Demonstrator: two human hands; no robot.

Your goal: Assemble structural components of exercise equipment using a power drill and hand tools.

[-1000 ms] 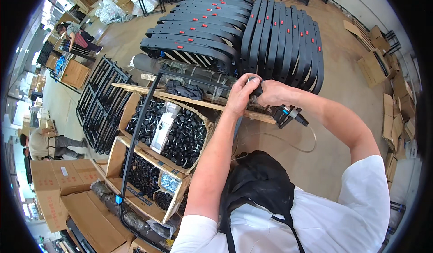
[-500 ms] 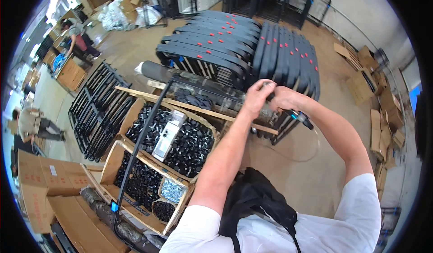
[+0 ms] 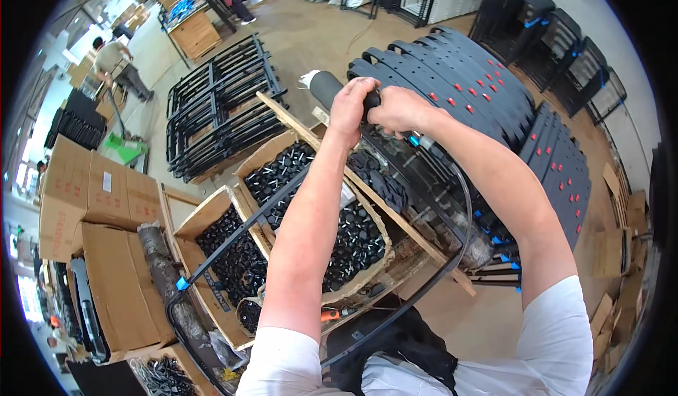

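Both my hands are together ahead of me, above the far corner of a thin black metal frame (image 3: 244, 226). My right hand (image 3: 400, 111) is wrapped round a dark hand tool with a blue fitting (image 3: 414, 140), mostly hidden in the palm. Close against it, my left hand (image 3: 351, 111) has its fingers curled at a black rounded part (image 3: 371, 101) between the hands; what it grips is largely hidden. The frame slants over wooden-edged boxes, with a blue piece (image 3: 183, 283) on its left corner. Below my left forearm lie black round-headed fasteners (image 3: 357, 237).
Grey-black panels with red tabs (image 3: 466, 78) stand stacked at the right. Black racks (image 3: 222, 106) lie on the floor at the far left. Cartons (image 3: 99, 188) and a wrapped roll (image 3: 159, 262) are at my left. An orange-handled tool (image 3: 330, 315) lies near me. One person (image 3: 120, 64) stands farther off.
My view has swung to the right. Both hands have moved left in the picture, still together. The black frame now shows a curved side close to my body.
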